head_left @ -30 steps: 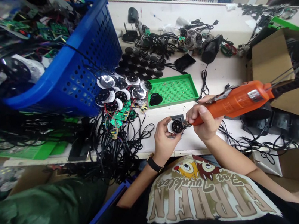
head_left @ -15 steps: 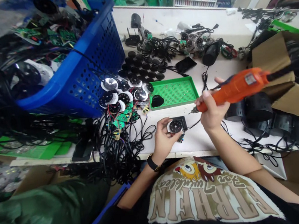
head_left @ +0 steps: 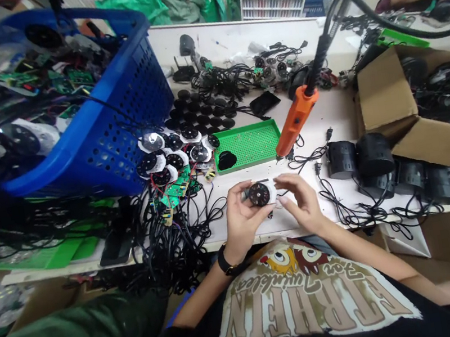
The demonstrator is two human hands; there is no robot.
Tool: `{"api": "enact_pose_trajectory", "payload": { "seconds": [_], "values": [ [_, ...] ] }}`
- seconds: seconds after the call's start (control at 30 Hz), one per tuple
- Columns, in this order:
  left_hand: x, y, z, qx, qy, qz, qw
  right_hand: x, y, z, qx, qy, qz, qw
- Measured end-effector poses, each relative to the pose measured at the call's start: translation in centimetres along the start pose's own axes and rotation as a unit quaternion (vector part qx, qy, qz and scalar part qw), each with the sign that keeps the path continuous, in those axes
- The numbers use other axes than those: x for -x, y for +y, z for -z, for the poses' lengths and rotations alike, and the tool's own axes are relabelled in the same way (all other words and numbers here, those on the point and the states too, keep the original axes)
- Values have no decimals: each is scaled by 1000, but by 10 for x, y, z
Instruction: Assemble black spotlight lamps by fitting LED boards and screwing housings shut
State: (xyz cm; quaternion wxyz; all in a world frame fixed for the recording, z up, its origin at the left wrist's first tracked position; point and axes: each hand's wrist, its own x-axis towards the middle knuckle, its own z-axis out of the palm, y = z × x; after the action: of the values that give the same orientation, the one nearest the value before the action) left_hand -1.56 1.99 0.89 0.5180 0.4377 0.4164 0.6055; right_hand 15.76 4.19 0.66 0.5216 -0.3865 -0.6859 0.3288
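Note:
A round black disc part with a white rim (head_left: 260, 193) is held above the front of the table by my left hand (head_left: 241, 215), fingers and thumb around its left side. My right hand (head_left: 299, 200) is curved at the part's right side, its fingertips by the white rim. An orange electric screwdriver (head_left: 296, 120) hangs from a black cable, tip down, beyond my right hand. Behind the hands lies a green tray (head_left: 248, 145) with small screws and a black piece in it.
A blue basket (head_left: 120, 102) full of circuit boards and cables stands at the left. Disc parts, boards (head_left: 175, 190) and tangled wires lie beside my left hand. Black cylindrical housings (head_left: 374, 154) and an open cardboard box (head_left: 385, 87) are at the right. A person sits at the far right.
My right hand has let go of the orange screwdriver, which now hangs upright, and has moved in beside the disc part. The view has shifted slightly.

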Motion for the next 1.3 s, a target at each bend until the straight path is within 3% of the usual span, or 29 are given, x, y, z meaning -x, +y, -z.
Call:
{"api": "enact_pose_trajectory", "payload": {
  "seconds": [0.03, 0.1, 0.23, 0.47, 0.57, 0.7, 0.8, 0.93, 1.1, 1.2, 1.3],
  "values": [
    [0, 0, -3, 0, -11, 6, 1000, 8, -2, -2, -15, -12, -23, 1000],
    [-1, 0, -7, 6, -38, 27, 999, 18, -4, -3, -19, 28, -37, 999],
    [-2, 2, -10, 19, -70, 82, 994, 17, -2, 6, 56, 79, 28, 995],
    [-10, 26, -9, 115, -79, 294, 946, 16, 16, 28, 182, 6, 213, 960],
    [-13, 33, -12, 132, -68, 344, 927, 18, 23, 34, 215, -15, 258, 942],
    [-17, 37, -17, 122, -76, 354, 924, 20, 27, 40, 254, 1, 279, 926],
    [-19, 41, -22, 105, -108, 348, 925, 24, 31, 45, 231, 36, 273, 933],
    [-18, 49, -29, 109, -197, 326, 918, 34, 33, 53, 161, 127, 244, 948],
    [-15, 54, -40, 117, -314, 300, 893, 42, 24, 59, 74, 240, 143, 957],
    [-16, 49, -46, 81, -303, 295, 902, 40, 19, 56, 61, 239, 120, 962],
    [-20, 40, -49, 37, -227, 316, 920, 36, 21, 52, 76, 214, 123, 966]
  ]
}}
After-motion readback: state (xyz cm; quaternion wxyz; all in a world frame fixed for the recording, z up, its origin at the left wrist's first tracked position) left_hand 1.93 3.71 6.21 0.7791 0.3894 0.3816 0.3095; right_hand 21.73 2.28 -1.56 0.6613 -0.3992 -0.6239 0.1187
